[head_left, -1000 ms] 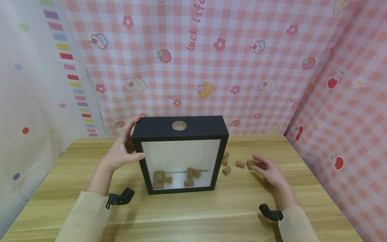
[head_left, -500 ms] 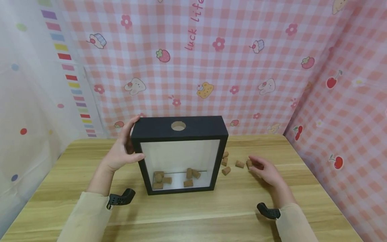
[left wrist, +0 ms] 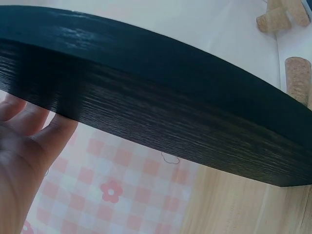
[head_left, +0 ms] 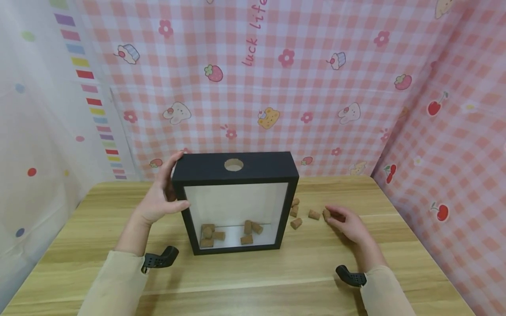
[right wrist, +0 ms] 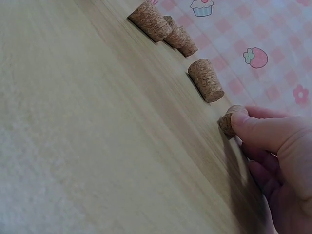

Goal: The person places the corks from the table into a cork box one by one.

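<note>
A black frame box (head_left: pixel 237 174) with a clear-looking front and a round hole (head_left: pixel 234 165) in its top stands upright on the table. My left hand (head_left: pixel 157 202) grips its left side, thumb at the front edge and fingers toward the back; the left wrist view shows fingertips on the dark side wall (left wrist: pixel 146 107). Several corks (head_left: pixel 247 239) lie on the box's floor in two groups. Right of the box, my right hand (head_left: pixel 349 224) pinches a cork (right wrist: pixel 226 126) between thumb and fingers, low at the tabletop. Part of that cork is hidden by the thumb.
Between box and right hand lie several loose corks, among them one nearer cork (head_left: pixel 296 223) and a single cork (head_left: pixel 314 214). The wooden table (head_left: pixel 237 281) ends at a pink checked curtain (head_left: pixel 253 109) behind, with more cloth hanging at both sides.
My right hand has moved slightly left and closed its fingertips on the rightmost cork. The left hand and the box stay where they were.
</note>
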The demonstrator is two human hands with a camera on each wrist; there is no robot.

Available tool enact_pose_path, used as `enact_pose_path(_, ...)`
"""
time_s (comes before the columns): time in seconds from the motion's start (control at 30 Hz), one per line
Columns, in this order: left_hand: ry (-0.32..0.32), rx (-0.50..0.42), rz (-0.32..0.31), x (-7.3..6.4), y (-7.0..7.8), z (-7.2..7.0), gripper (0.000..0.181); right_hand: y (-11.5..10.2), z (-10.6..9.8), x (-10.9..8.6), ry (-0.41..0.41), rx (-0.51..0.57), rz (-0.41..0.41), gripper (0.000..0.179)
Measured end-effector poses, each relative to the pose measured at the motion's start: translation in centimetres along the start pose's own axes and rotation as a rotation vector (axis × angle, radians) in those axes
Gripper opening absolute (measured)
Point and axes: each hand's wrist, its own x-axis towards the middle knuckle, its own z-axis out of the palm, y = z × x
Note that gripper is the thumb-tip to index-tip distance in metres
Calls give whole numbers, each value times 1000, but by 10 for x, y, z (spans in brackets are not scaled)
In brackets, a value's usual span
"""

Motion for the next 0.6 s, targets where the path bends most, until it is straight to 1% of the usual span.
enact_pose_path(0.1, -4, -5, 2, 0, 0, 0, 104, 0, 0, -1, 8, -4, 10, 39)
enact_pose_path(0.2, -6, -4, 1, 0, 1, 0, 104, -1, 0, -3, 25, 14, 13, 38)
enact_pose_path(0.37, 8, 10, -20, -1, 2, 1, 105, -3, -3, -5, 46, 54, 17, 38)
enact_pose_path(0.4, 12, 15, -24, -1, 2, 2, 105, -9, -4, -6, 46, 61, 21, 38)
enact_pose_path(0.53, 16, 29, -26, -1, 1, 1, 105, -15, -6, -5, 54, 80, 32, 39)
enact_pose_path(0.6, 15, 29, -22, -1, 1, 1, 105, -22, -7, -5, 67, 104, 33, 39)
